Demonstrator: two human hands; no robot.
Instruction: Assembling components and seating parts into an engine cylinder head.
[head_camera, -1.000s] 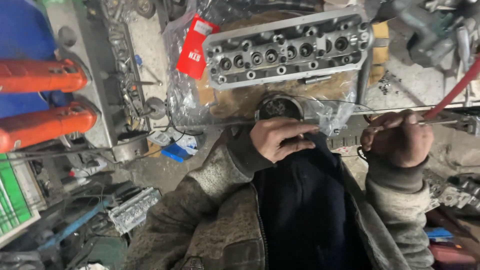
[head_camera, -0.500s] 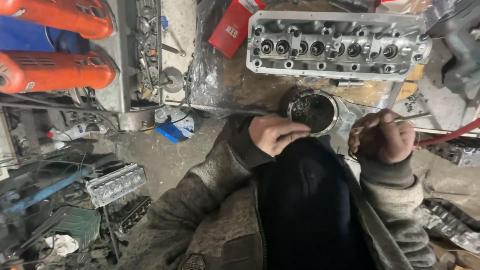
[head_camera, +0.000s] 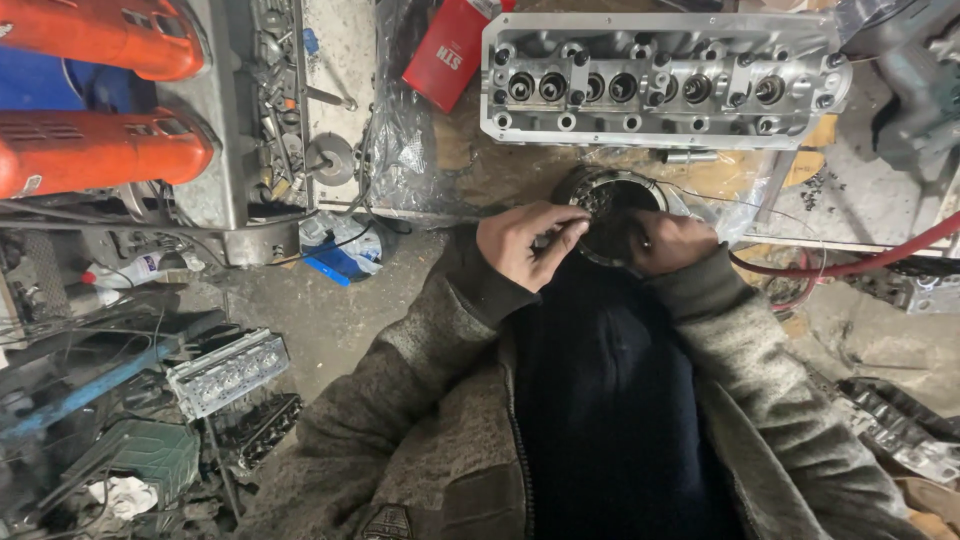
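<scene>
A: Cluttered workshop, seen from above. Counter (head_camera: 520, 175) wrapped in crinkled clear plastic over brown card. Grey cylinder head (head_camera: 660, 85) laid across the far side, valve bores facing up. Red box (head_camera: 450, 45) just beside its left end. Stained concrete floor (head_camera: 300, 310) below, with a second cylinder head (head_camera: 225, 368) among scrap. Orange machine housings (head_camera: 95, 150) at far left.

B: Location of the work item?

A: Round dark tin (head_camera: 610, 205) at the near edge of the counter, just in front of the grey cylinder head, between both hands. Small dark parts inside; kind not discernible.

B: Hand states?

A: Left hand (head_camera: 525, 245): at the tin's left rim, thumb and forefinger pressed together. Pinched object, if any, too small to confirm. Right hand (head_camera: 675, 240): curled over the right rim, fingers dipped inward and hidden. Cannot tell whether closed on anything.

B: Step in hand?

A: Judged as sorting or picking small parts out of the tin. No contact with the cylinder head itself.

B: Requirements for the next move?

A: Fine fingertip grip, tin kept steady at the counter edge. Clearance from the red hose (head_camera: 850, 265) running close to the right sleeve. Care against dropping small parts to the floor.
</scene>
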